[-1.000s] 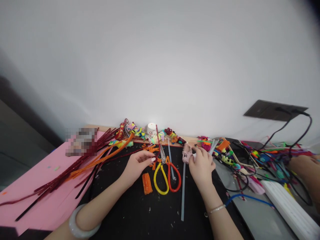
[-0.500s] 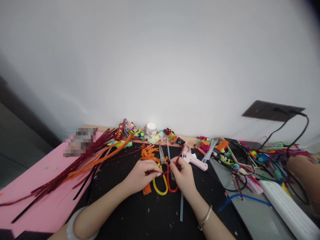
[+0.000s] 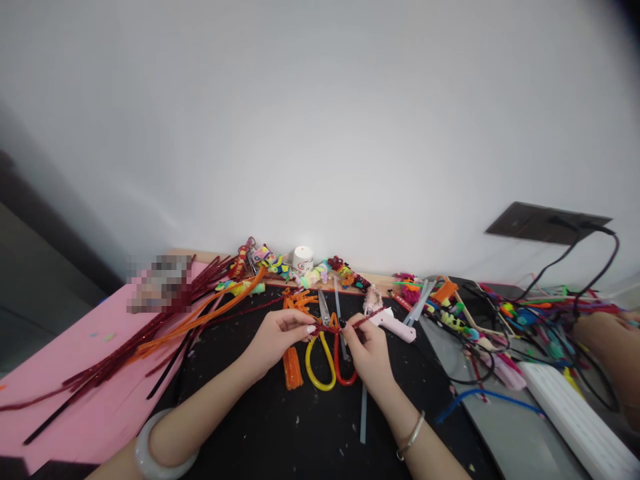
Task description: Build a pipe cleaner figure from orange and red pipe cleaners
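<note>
Between my two hands runs a short dark red pipe cleaner (image 3: 328,329). My left hand (image 3: 280,337) pinches its left end between thumb and fingertips. My right hand (image 3: 367,347) closes on it farther right, and a free end sticks out past the fingers, up and to the right. Just below lie scissors (image 3: 321,380) with one yellow and one red handle loop, blades pointing to the wall. Cut orange pipe cleaner pieces (image 3: 293,370) sit beside my left hand. A pink glue gun (image 3: 395,325) rests right of my right hand.
Long dark red pipe cleaners (image 3: 125,350) spread over the pink board (image 3: 65,373) at left. Small colourful figures and a white cup (image 3: 303,260) line the wall. At right are cables, a white power strip (image 3: 575,417) and another person's hand (image 3: 607,340).
My left hand has turned slightly and shifted up and left. The red pipe cleaner's free end at my right hand has swung from upright to slanting right.
</note>
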`<state>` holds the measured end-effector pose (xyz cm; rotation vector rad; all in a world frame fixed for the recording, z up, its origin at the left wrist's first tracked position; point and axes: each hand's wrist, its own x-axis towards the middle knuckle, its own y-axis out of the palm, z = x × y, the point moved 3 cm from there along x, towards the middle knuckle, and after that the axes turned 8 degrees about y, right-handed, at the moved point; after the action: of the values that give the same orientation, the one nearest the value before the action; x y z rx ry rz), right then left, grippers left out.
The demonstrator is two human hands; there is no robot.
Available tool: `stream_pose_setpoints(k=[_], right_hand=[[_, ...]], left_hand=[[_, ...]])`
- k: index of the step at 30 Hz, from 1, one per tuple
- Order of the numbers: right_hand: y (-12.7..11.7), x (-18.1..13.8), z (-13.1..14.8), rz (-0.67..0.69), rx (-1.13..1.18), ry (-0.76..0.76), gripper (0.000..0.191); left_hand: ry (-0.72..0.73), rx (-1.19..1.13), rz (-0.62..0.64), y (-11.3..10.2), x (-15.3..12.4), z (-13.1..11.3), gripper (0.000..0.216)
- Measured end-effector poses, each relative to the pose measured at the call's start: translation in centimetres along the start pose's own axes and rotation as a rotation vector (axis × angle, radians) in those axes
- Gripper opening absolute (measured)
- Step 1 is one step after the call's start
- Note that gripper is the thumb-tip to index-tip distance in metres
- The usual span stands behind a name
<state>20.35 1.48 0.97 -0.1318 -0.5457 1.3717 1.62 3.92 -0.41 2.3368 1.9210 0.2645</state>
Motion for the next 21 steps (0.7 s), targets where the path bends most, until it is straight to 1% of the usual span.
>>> stream_pose_setpoints(k=[4, 8, 14, 21], right_hand=[[0.5, -0.2, 0.4, 0.08, -0.003, -0.05, 0.027], [1.1, -0.5, 0.6, 0.134, -0.034, -0.081, 0.026], [1.6, -0.9, 0.8, 0.175, -0.099, -0.165, 0.02], [1.7, -1.1, 0.9, 0.207, -0.094, -0.219, 0.02]], left_hand=[[-0.026, -0.054, -0.043, -0.2, 0.1, 0.3, 0.022], [-0.034, -0.127, -0.052, -0.3, 0.1, 0.5, 0.024], [-0.036, -0.179, -0.067, -0.1, -0.1, 0.4, 0.049], [-0.026, -0.172, -0.102, 0.1, -0.2, 0.1, 0.049]])
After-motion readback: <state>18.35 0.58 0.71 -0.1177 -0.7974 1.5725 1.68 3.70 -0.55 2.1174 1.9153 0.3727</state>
